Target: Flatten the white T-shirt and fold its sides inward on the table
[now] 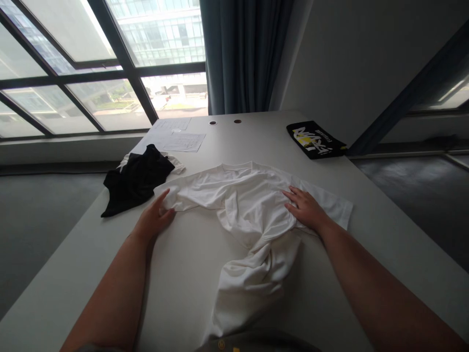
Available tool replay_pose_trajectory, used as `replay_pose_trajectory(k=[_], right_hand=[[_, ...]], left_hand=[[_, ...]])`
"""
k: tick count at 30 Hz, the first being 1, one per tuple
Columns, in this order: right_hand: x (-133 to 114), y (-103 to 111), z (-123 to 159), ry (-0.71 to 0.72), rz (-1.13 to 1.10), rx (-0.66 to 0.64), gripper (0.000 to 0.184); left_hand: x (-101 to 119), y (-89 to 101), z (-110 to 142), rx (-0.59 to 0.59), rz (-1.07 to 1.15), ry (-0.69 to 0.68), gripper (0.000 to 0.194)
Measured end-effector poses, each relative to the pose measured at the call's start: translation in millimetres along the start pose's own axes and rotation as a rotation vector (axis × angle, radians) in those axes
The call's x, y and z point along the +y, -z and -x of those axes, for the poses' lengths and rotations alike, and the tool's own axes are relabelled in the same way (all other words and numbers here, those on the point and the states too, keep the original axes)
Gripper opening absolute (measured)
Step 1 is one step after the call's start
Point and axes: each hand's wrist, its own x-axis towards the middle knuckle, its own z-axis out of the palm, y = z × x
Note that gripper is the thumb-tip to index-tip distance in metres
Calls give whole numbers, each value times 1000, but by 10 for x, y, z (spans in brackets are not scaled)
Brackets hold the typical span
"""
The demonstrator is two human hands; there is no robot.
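Evidently mid-handling: white shirt (252,195) on the pale table (183,293), directly before the person, neckline at the far side, both sleeves out sideways, lower part twisted and bunched toward the body. Left hand (156,217) at the end of the left-lying sleeve, thumb and fingers parted around its edge, no firm pinch evident; probably placed there to draw the sleeve straight. Right hand (304,209) palm down near the base of the other sleeve, fingers loosely spread, nothing gripped; seems to press the cloth flat, or steady it. Hands set wide apart, perhaps because the shoulder line runs between them. Just beyond the left hand, a crumpled black garment (137,176) over some white cloth (178,165), apparently pushed aside for working room. Printed black item (315,140) near the far right edge, folded garment or bag, cannot tell. Papers (185,142) at far left, clear of the cloth.
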Motion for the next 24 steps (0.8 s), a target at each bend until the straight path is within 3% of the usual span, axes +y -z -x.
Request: replay_pose_trajectory(k=[5,11,17,24], right_hand=[[3,-8,3,6,-5,6,55],[1,-8,-4,-1,-15,3,56],[-6,-12,-2,-9,-11,10,55],[-25,-4,-14,20,-20,13,54]], left_hand=[[111,-68,-66,117,-65,-9,47],[95,-25,-65,117,-177,262,64],[147,90,-75,295,-175,424,45],[-112,240,-98,358,-186,537,34]])
